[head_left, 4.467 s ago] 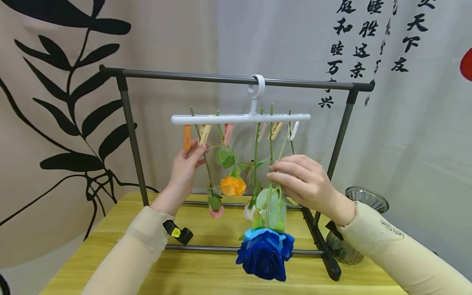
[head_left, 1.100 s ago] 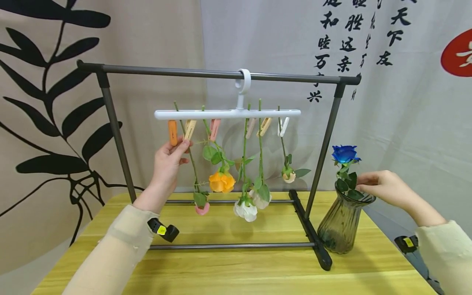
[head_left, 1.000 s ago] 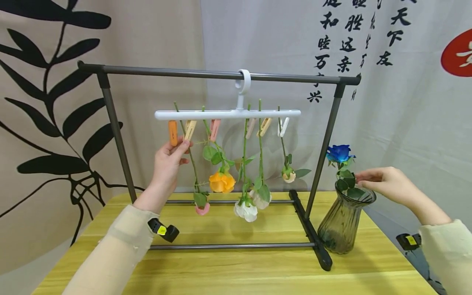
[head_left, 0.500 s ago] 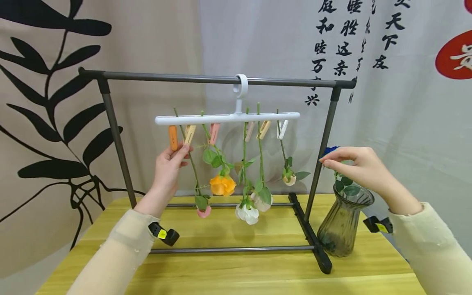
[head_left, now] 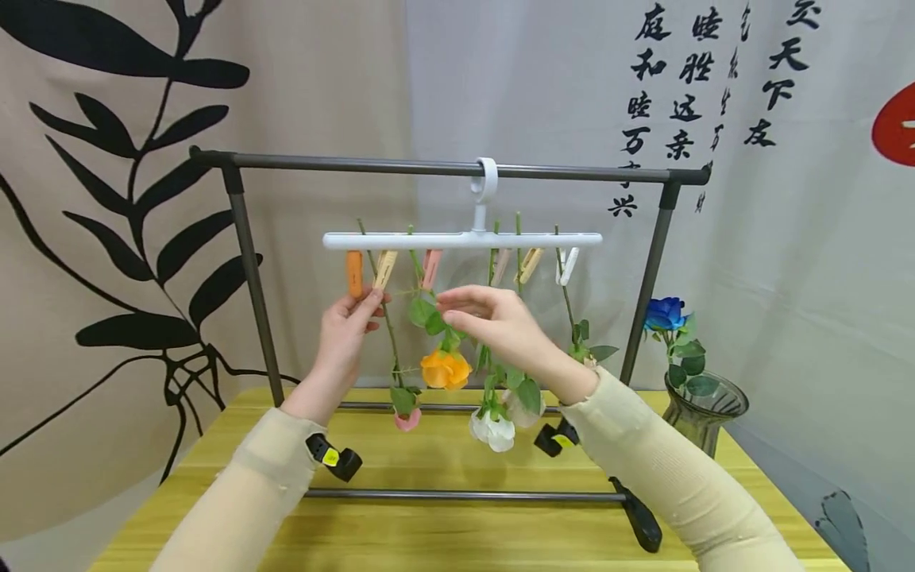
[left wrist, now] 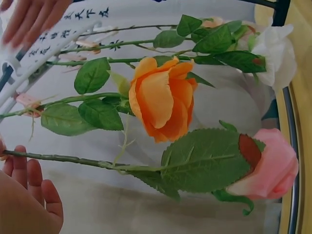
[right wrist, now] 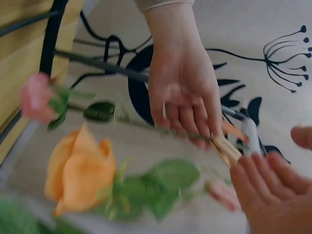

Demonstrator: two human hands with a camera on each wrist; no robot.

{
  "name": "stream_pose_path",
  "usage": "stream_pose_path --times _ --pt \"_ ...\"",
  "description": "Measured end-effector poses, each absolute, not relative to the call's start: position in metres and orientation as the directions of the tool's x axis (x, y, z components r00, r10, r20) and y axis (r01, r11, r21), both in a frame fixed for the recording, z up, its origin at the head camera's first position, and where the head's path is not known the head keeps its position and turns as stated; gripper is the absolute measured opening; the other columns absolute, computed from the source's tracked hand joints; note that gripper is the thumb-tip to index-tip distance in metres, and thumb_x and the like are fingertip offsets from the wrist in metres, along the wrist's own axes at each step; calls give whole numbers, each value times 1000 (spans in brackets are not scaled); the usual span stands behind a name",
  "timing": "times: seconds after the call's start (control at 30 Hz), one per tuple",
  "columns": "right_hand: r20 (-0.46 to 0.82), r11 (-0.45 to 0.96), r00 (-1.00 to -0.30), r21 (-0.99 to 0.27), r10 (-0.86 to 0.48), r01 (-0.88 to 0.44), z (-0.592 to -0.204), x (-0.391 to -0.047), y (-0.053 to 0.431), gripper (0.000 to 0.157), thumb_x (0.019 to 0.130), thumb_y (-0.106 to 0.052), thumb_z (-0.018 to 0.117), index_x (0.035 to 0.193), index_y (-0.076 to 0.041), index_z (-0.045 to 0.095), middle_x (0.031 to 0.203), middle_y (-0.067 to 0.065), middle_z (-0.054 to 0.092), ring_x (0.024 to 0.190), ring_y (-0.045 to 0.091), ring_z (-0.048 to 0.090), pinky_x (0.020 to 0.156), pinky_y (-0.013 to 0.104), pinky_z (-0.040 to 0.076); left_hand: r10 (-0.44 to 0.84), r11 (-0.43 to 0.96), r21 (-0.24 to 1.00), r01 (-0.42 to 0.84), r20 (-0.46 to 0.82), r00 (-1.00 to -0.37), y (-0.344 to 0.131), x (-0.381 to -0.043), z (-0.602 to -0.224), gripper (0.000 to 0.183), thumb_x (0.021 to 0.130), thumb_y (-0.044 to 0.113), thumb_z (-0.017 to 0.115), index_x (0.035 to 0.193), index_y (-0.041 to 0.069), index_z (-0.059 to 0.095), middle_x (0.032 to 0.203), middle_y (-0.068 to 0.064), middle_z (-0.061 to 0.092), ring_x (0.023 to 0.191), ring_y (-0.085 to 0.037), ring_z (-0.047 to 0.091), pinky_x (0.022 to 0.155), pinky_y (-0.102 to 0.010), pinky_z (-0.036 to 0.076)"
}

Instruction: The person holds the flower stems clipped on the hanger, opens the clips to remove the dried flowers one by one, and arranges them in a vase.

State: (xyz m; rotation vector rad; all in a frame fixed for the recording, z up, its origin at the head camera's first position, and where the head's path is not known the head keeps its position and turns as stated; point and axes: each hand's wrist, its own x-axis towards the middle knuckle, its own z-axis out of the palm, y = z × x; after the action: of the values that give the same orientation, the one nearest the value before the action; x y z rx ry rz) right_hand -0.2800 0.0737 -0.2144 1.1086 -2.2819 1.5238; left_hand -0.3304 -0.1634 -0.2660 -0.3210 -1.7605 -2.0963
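Note:
My left hand [head_left: 341, 334] pinches the lower end of a beige clothespin [head_left: 384, 270], second from the left on the white hanger [head_left: 407, 241]. That clip grips the stem of an upside-down pink rose [left wrist: 265, 168]. My right hand [head_left: 503, 322] is in front of the hanging stems with fingers loosely extended and holds nothing; its fingers are close to the left hand in the right wrist view. An orange rose [head_left: 445, 370] hangs head down beside the pink one from a pink clothespin [head_left: 431, 268]. White roses [head_left: 492, 430] hang farther right.
The hanger hooks over a dark metal rack [head_left: 343, 164] standing on a wooden table [head_left: 457, 540]. At the right a glass vase [head_left: 704, 409] holds a blue rose [head_left: 665, 314] upright. An orange clothespin [head_left: 354, 274] is at the hanger's left end.
The blue rose went from the right hand into the vase, and the right hand let go of it. That hand then swung left to the hanger. The left hand stayed at the beige clothespin.

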Motion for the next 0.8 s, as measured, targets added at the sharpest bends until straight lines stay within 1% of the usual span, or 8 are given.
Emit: stream_pose_path --times 0.1,0.27,0.37,0.5,0.57,0.63,0.73,0.8 --pt "448 173 -758 -797 -474 -578 -208 -291 44 41 98 -21 59 134 -2 55 132 9 59 117 20 58 96 33 47 -147 -140 887 441 422 -895 -165 -329 -265 15 97 28 62 99 12 60 88 12 68 83 -12 56 78 -31 43" --pt "339 -22 -830 -929 -442 -368 -202 -306 10 49 102 -16 50 146 1 37 148 13 42 133 21 44 106 32 38 -119 -154 876 458 444 -888 -167 -327 -262 27 97 31 60 107 5 60 94 7 68 88 -14 64 81 -28 49" --pt "289 -132 -861 -957 -417 -258 -200 -310 -7 53 104 -14 45 150 2 25 155 14 30 140 24 33 110 33 32 -97 -174 878 446 435 -895 -168 -327 -261 31 98 31 60 110 3 59 97 2 68 90 -17 67 81 -28 52" --pt "274 -188 -886 -958 -374 -217 -196 -313 -30 54 106 -15 39 152 1 18 159 12 18 143 25 26 112 38 27 -94 -212 880 425 414 -905 -169 -327 -263 21 98 26 60 105 6 60 96 -1 69 87 -17 68 78 -28 53" --pt "288 -202 -899 -952 -331 -230 -194 -315 -38 50 106 -15 37 151 2 22 158 12 22 142 25 28 112 41 28 -93 -223 880 420 410 -907 -168 -327 -264 18 98 25 60 104 8 59 94 0 70 85 -17 69 77 -28 53" --pt "294 -213 -914 -947 -280 -239 -192 -317 -45 45 106 -15 37 147 4 32 153 14 33 139 24 33 111 42 30 -94 -230 879 417 407 -909 -166 -327 -265 18 98 24 60 104 7 59 94 1 71 83 -17 69 75 -28 54" --pt "297 -221 -931 -942 -212 -251 -191 -319 -51 37 106 -14 37 137 5 45 138 17 50 131 26 44 106 41 37 -88 -223 881 417 408 -909 -166 -326 -266 23 99 23 59 109 3 59 96 1 71 82 -14 69 76 -28 53" --pt "301 -222 -934 -940 -191 -258 -191 -319 -53 34 106 -13 37 133 4 49 129 18 56 125 27 50 101 39 41 -86 -211 885 415 406 -910 -166 -325 -267 26 98 21 60 113 0 59 96 2 71 81 -12 69 76 -27 53"
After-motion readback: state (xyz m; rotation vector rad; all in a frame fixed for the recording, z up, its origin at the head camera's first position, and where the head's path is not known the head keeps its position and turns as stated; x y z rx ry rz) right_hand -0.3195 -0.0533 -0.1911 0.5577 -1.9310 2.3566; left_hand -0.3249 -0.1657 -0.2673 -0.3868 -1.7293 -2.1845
